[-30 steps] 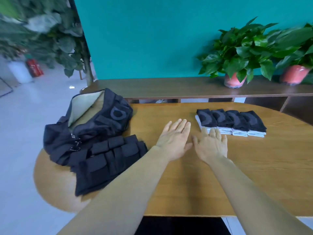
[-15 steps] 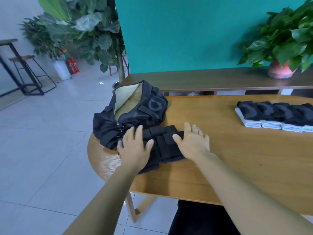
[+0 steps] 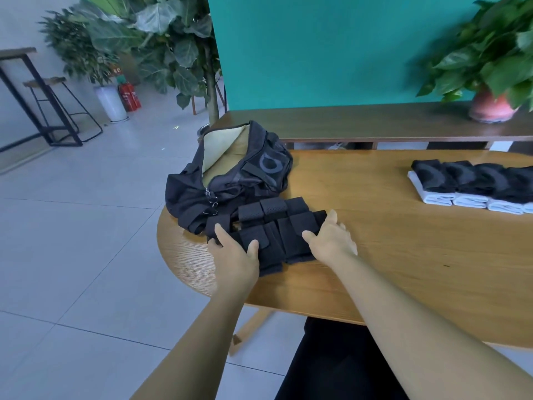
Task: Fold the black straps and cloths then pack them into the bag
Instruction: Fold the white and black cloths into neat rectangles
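A pile of folded black straps [image 3: 277,229] lies at the table's left end, just in front of the black bag [image 3: 227,180], whose mouth gapes and shows a pale lining. My left hand [image 3: 235,252] grips the pile's left end, thumb on top. My right hand [image 3: 331,241] grips the pile's right end, thumb on top and fingers round the edge. A row of folded black-and-white cloths [image 3: 473,183] lies apart at the far right of the table.
The wooden table [image 3: 389,255] has a rounded left edge next to the bag. Behind it runs a low wooden shelf [image 3: 360,122] with a potted plant [image 3: 493,108] against a teal wall. Tiled floor, stools and plants are at the left.
Both hands left the middle of the table and moved left to the strap pile. Half a second ago they lay on top of it; now they close round its two ends.
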Demonstrator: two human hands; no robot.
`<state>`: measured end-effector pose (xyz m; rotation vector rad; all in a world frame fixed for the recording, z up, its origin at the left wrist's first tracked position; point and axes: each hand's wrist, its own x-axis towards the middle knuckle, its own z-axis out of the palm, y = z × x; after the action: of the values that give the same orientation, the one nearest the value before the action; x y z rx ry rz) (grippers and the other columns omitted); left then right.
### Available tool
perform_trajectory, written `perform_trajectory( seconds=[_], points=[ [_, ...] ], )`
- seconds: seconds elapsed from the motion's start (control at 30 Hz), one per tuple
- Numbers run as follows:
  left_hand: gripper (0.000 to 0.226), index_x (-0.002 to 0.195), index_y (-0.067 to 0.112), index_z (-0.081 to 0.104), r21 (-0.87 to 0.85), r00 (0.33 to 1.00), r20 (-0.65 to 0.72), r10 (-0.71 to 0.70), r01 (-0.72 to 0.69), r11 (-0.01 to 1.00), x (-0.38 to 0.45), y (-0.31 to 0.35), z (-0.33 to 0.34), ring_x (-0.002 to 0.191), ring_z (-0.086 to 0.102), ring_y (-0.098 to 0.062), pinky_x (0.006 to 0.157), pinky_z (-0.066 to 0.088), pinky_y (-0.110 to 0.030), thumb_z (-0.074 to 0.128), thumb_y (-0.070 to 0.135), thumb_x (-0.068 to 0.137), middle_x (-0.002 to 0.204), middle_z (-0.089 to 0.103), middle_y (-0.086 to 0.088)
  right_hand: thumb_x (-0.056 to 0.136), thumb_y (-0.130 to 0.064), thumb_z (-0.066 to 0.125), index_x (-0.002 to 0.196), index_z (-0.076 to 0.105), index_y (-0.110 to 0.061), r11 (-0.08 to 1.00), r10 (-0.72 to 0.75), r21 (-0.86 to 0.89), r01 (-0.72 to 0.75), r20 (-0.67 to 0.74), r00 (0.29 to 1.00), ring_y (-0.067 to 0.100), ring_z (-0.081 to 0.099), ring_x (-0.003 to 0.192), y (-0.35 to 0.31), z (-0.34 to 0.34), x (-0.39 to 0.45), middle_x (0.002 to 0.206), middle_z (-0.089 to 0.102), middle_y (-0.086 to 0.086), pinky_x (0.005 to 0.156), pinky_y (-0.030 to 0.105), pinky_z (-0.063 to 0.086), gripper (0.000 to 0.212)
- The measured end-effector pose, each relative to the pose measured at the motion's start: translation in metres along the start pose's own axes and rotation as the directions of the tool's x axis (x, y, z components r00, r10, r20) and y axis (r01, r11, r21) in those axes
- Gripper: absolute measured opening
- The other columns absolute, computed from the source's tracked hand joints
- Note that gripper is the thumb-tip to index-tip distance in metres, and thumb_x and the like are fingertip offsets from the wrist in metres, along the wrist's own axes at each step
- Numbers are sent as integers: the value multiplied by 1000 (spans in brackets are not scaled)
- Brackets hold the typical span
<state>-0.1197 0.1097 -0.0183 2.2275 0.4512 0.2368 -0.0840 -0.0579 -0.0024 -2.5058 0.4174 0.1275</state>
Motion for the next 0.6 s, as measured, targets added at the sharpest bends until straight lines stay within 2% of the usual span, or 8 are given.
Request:
perform_trajectory(
  seconds=[0.2,0.27,0.37,0.43,0.53,0.6],
  points=[
    [81,152,10,0,-18,997,71,12,-11,1000,-16,6,7,124,41,-34,88,34,-34,55,32,97,149,22,-23,97,-33,50,148,13,-11,999,21,29,-22,16,1000,31,37,131,14,-8,-7,144,37,14,102,41,34,67],
    [75,151,9,5,-23,995,92,37,-35,999,-18,10,10,126,39,-32,90,33,-33,54,30,97,147,26,-20,97,-32,49,147,15,-10,999,32,43,-33,13,999,31,36,131,19,-15,-9,144,37,13,102,41,33,65],
    [75,152,9,6,43,993,116,39,-44,998,-24,20,20,130,39,-33,100,39,-47,50,35,98,143,35,-12,97,-32,49,147,16,-11,996,65,56,-65,5,998,30,36,131,31,-25,-10,144,37,12,102,41,34,64],
    [78,153,10,2,87,991,129,29,-41,995,-30,27,27,122,45,-35,98,42,-51,49,39,98,132,42,-8,97,-31,49,147,16,-12,994,89,67,-89,0,996,30,36,131,42,-31,-12,144,37,11,103,42,35,64],
    [78,153,10,2,75,985,172,28,-41,996,-36,37,40,118,46,-34,96,43,-48,50,37,97,137,40,-18,96,-31,48,146,19,-11,990,116,79,-114,-11,993,30,38,129,59,-41,-15,141,39,11,103,42,36,61],
    [75,152,8,4,42,977,208,44,-54,998,-41,47,49,121,44,-34,92,42,-40,50,34,98,142,34,-22,96,-30,48,143,22,-11,988,134,86,-131,-27,991,29,39,127,71,-49,-16,138,41,11,100,41,36,57]
  ],
)
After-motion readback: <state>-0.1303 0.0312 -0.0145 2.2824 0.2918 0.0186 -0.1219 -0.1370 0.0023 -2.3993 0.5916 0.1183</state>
